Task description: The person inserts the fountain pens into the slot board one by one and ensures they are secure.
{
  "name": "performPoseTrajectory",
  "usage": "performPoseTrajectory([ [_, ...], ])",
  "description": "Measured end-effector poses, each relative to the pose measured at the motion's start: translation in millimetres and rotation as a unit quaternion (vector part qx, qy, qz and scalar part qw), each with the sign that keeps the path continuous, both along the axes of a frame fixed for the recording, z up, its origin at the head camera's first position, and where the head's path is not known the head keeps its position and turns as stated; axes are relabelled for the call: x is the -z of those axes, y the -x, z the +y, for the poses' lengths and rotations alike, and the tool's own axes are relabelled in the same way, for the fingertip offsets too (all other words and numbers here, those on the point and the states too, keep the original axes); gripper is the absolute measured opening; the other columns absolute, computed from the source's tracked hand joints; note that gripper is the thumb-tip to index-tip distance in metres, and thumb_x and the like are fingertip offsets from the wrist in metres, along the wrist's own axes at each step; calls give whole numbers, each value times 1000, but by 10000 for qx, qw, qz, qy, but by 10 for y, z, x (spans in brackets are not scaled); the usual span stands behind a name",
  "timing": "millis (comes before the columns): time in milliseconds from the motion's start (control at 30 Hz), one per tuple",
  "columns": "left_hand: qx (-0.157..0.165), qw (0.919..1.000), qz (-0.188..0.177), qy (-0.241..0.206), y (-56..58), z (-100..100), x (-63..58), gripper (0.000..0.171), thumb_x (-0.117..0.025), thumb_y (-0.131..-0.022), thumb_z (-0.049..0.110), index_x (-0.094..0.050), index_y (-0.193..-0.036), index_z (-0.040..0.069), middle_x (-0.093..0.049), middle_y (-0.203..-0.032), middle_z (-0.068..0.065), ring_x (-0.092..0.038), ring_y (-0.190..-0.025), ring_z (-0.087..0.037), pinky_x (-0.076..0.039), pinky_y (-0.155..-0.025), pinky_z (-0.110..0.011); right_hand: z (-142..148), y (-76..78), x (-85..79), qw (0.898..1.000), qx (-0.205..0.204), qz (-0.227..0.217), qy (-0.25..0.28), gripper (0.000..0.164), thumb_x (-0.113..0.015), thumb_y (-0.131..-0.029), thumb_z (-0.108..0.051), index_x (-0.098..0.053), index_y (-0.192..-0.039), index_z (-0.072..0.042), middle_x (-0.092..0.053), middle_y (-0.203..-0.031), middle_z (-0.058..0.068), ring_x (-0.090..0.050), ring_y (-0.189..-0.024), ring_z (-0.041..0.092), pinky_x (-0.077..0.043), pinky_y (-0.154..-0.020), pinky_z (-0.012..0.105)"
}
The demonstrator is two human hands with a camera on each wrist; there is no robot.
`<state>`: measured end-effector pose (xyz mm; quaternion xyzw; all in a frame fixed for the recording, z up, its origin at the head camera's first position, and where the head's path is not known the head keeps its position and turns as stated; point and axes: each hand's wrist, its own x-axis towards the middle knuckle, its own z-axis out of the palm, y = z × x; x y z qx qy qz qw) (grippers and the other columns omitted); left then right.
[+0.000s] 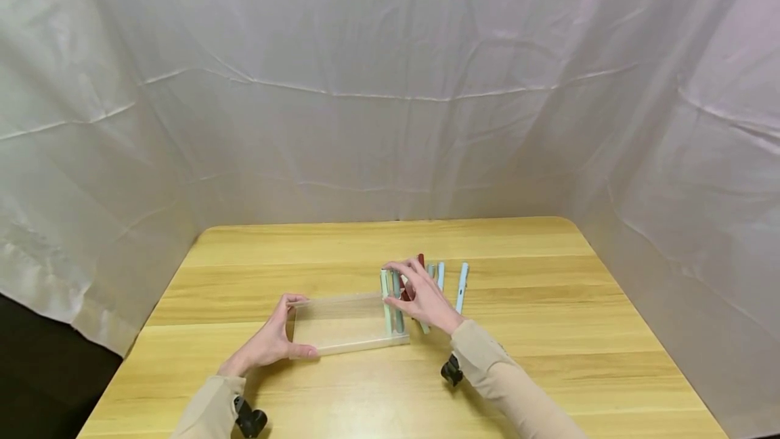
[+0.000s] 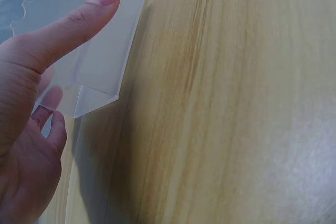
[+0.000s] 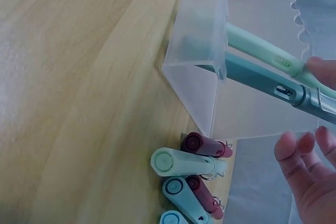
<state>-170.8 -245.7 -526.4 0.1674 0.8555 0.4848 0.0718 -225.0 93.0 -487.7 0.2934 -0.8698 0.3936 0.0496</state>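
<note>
A clear plastic pen stand (image 1: 341, 349) with notched edges sits on the table, tilted in the wrist views. My left hand (image 1: 277, 341) grips its left end, the thumb (image 2: 79, 24) over the front and fingers behind. A light green pen (image 3: 257, 48) and a teal pen (image 3: 257, 77) lie side by side in the stand's right end. At the light green pen, my right hand (image 1: 420, 297) pinches near the upper end with thumb and index finger. Its other fingers (image 3: 294, 161) hang apart from the teal pen; the index fingertip is outside the right wrist view.
Right of the stand lie several loose pens: dark red (image 3: 205, 144), light green (image 3: 181, 162), teal (image 3: 184, 198) and light blue (image 1: 441, 275). Another light blue pen (image 1: 462, 286) lies farther right. Pale curtains (image 1: 390, 141) surround the wooden table (image 1: 548, 330).
</note>
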Motion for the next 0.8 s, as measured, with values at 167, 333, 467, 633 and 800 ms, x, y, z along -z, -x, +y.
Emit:
performPoseTrajectory([
  [167, -1, 10000, 18, -50, -9, 8, -4, 96, -94, -66, 22, -33, -136, 1, -37, -147, -30, -31, -141, -57, -23, -118, -73, -7, 0, -11, 9999, 4, -161, -56, 59, -77, -89, -22, -52, -142, -17, -52, -122, 5, -44, -70, 7, -41, -57, 15],
  [333, -13, 9999, 75, -75, -12, 11, -8, 95, -94, -65, 21, -33, -135, 0, -38, -147, -29, -32, -141, -55, -23, -119, -72, -10, -4, -25, 9995, 38, -273, -123, 60, -77, -90, -22, -51, -144, -16, -51, -125, 4, -44, -72, 9, -41, -58, 16],
  [467, -37, 9999, 102, -25, -11, 14, 2, 96, -94, -65, 23, -33, -136, 1, -39, -147, -28, -32, -141, -55, -24, -119, -71, -6, -8, -34, 9989, 82, -440, -160, 61, -75, -91, -25, -49, -145, -18, -50, -131, 5, -49, -75, 17, -40, -59, 17],
  [633, -61, 9999, 117, 13, -11, 11, 19, 97, -94, -65, 24, -33, -136, 1, -39, -147, -29, -33, -141, -55, -25, -119, -71, 6, -20, -45, 9980, 38, -617, -115, 65, -75, -92, -27, -45, -149, -19, -48, -136, 5, -55, -81, 26, -41, -60, 17],
  [800, -62, 9999, 130, 18, -4, 8, 36, 97, -94, -65, 25, -33, -136, 1, -39, -147, -28, -34, -141, -54, -25, -119, -70, 45, -37, -37, 9973, 8, -731, 67, 73, -76, -90, -27, -40, -152, -17, -46, -137, 7, -55, -81, 30, -41, -61, 17],
])
